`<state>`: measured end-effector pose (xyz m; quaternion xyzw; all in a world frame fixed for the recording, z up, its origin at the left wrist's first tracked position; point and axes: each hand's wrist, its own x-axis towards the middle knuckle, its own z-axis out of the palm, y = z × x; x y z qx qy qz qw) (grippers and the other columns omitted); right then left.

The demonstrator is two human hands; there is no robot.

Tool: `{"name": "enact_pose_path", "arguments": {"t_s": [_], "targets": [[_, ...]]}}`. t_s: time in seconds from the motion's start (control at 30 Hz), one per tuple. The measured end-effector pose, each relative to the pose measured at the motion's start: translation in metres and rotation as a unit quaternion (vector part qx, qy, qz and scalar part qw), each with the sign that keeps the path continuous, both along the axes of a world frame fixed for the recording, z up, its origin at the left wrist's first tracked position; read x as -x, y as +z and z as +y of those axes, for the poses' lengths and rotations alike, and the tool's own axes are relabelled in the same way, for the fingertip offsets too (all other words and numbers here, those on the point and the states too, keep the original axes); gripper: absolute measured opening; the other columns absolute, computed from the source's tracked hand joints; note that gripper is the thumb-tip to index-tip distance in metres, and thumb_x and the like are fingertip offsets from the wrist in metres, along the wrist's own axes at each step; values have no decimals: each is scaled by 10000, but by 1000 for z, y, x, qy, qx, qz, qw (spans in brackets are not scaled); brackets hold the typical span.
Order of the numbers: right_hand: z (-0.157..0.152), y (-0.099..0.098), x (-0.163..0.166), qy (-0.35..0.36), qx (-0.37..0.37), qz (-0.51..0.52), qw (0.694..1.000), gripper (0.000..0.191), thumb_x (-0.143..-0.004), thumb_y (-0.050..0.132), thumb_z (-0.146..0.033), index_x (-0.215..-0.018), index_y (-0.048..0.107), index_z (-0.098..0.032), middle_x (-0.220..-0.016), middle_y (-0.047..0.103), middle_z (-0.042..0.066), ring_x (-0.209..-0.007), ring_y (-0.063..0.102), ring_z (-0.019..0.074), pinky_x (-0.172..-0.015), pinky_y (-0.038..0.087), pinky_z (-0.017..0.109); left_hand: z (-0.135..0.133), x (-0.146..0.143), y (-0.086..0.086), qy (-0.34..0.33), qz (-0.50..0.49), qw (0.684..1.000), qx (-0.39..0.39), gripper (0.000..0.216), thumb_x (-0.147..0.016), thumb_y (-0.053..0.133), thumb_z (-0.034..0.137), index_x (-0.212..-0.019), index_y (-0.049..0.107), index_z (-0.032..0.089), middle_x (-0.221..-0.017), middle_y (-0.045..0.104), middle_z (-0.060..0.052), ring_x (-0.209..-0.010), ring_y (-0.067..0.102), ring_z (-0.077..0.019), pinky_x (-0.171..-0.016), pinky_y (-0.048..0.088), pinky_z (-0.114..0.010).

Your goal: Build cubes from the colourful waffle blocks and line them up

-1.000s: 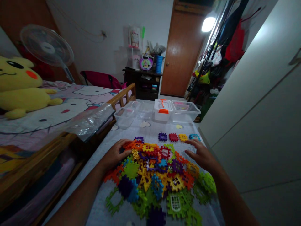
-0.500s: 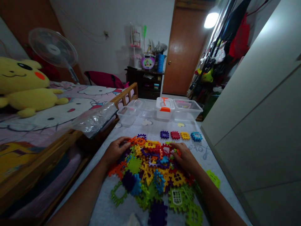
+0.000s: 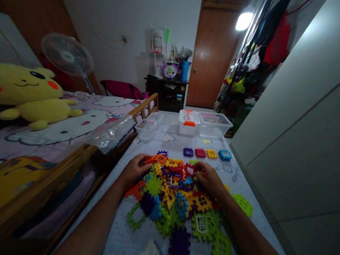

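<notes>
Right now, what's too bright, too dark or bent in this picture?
In the head view, the glowing white lamp is blown out, with glare on the smooth white cabinet; the heap of colourful notched plastic pieces is dimly lit; the brown wooden door leans, perhaps lens distortion.

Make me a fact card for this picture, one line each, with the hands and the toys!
Pile: overlapping toothed pieces, many colours
Left hand: at the pile's left edge, grip unclear
Right hand: at the pile's right side, grip unclear
Row beyond, left to right: purple piece, red piece, yellow piece, blue piece
Farther back: lidded box, clear tubs
Bed: yellow plush toy
</notes>
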<state>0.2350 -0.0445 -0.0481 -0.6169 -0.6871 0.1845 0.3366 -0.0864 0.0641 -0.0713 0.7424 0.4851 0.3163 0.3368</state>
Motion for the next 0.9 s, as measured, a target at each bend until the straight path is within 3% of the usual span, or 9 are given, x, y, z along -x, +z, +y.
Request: {"name": "enact_pose_path", "arguments": {"t_s": [0.2,0.33,0.43,0.6,0.7,0.9], "targets": [[0,4,-16,-70,-81,28,994,100,-779,528,-208,-872,565,-205,-841,615,31,-782,559,182,-737,452,318,-1,-1,5,22,22,999,13,487,-737,613,576,-1020,684,186,-1027,714,-70,-931,650,-252,-831,504,-341],[-2,5,-30,-107,-141,-24,984,57,-781,493,-168,-770,525,-214,-792,573,31,-798,525,198,-767,428,341,-2,-1,8,43,18,999,-1,434,-797,527,568,-924,680,182,-853,709,-26,-796,644,-216,-728,482,-288],[-4,3,-34,-86,-120,-71,987,101,-737,481,-118,-739,524,-210,-808,562,42,-849,518,215,-806,411,365,-2,0,8,46,16,999,-15,406,-823,495,544,-869,669,181,-772,679,-6,-736,622,-199,-679,460,-269],[-9,-1,-37,-11,-18,-52,998,167,-664,454,-84,-745,539,-204,-795,589,30,-792,539,191,-742,421,320,1,1,4,55,6,998,-17,405,-824,507,527,-982,650,183,-842,680,-10,-763,612,-192,-705,461,-269],[-9,-1,-41,-40,-2,-26,999,156,-676,447,-111,-763,539,-202,-767,587,18,-734,541,175,-688,422,297,2,2,1,73,17,997,-22,453,-821,520,536,-1098,616,191,-798,652,5,-709,592,-176,-671,451,-261],[-6,-5,-45,-104,-15,-32,994,202,-799,532,-292,-953,615,-191,-992,638,68,-914,572,218,-810,450,356,0,4,0,91,33,995,-15,537,-845,490,540,-1262,522,203,-626,510,59,-545,505,-142,-543,388,-236]]}}
